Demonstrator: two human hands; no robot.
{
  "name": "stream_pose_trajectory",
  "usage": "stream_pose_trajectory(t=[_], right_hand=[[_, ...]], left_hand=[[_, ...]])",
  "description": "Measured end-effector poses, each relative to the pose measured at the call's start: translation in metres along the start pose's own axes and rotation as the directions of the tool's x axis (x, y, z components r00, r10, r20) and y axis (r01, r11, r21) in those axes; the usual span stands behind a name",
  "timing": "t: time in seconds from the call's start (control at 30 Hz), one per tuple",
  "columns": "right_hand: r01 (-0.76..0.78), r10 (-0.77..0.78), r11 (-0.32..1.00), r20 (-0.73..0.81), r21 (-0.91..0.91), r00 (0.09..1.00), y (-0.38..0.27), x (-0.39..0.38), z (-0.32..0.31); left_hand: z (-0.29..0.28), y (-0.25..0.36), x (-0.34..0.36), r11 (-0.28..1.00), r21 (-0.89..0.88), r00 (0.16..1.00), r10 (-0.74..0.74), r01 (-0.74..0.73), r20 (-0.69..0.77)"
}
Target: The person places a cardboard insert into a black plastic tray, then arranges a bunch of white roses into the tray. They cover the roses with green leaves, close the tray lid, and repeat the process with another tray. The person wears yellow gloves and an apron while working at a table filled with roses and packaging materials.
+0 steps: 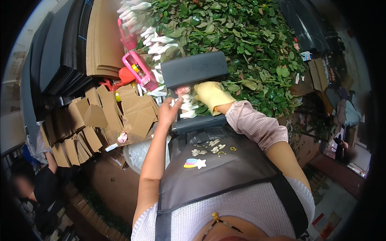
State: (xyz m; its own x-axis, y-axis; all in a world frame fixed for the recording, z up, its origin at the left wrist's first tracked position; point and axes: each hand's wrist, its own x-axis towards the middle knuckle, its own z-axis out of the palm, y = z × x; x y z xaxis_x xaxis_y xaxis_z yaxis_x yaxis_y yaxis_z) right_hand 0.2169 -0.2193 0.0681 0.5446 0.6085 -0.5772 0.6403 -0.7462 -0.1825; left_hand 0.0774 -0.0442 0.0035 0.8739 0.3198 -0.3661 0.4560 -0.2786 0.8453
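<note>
My bare left hand is at the near left side of white-sleeved flower heads, thumb and forefinger apart. My right hand, in a yellow glove, reaches beside a pink rose; its fingertips are partly hidden among the blooms. Behind them lies a dark grey corrugated sheet, bent over. A second dark strip runs below the flowers, above my black apron.
Leafy rose stems cover the upper bench. Cardboard pieces, a pink tape dispenser, stacked dark sheets and a round metal container are on the left. Another person works at lower left.
</note>
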Motion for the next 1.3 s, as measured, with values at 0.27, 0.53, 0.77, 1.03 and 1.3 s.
stream_pose_trajectory(t=[0.27,0.53,0.77,1.03,1.3], right_hand=[[-0.159,0.16,0.987,0.034,-0.026,0.987,-0.01,0.007,0.003],[0.075,-0.074,0.996,-0.006,0.04,0.997,0.001,-0.028,-0.013],[-0.034,0.004,0.985,-0.176,-0.168,0.984,-0.014,-0.013,0.019],[0.013,-0.057,0.981,-0.22,-0.195,0.974,-0.005,-0.009,0.03],[-0.025,-0.034,0.966,-0.223,-0.258,0.974,-0.012,-0.012,0.028]], left_hand=[[0.019,-0.007,-0.012,0.819,-0.56,0.864,-0.189,-0.123,-0.467],[-0.015,-0.012,-0.019,0.991,-0.066,0.993,-0.119,0.118,-0.01],[0.014,-0.019,-0.018,0.91,-0.375,0.985,-0.161,0.174,0.064],[-0.023,0.004,-0.033,0.909,-0.415,0.958,-0.154,0.042,-0.24],[0.007,-0.012,-0.016,0.966,-0.252,0.994,-0.039,0.063,0.098]])
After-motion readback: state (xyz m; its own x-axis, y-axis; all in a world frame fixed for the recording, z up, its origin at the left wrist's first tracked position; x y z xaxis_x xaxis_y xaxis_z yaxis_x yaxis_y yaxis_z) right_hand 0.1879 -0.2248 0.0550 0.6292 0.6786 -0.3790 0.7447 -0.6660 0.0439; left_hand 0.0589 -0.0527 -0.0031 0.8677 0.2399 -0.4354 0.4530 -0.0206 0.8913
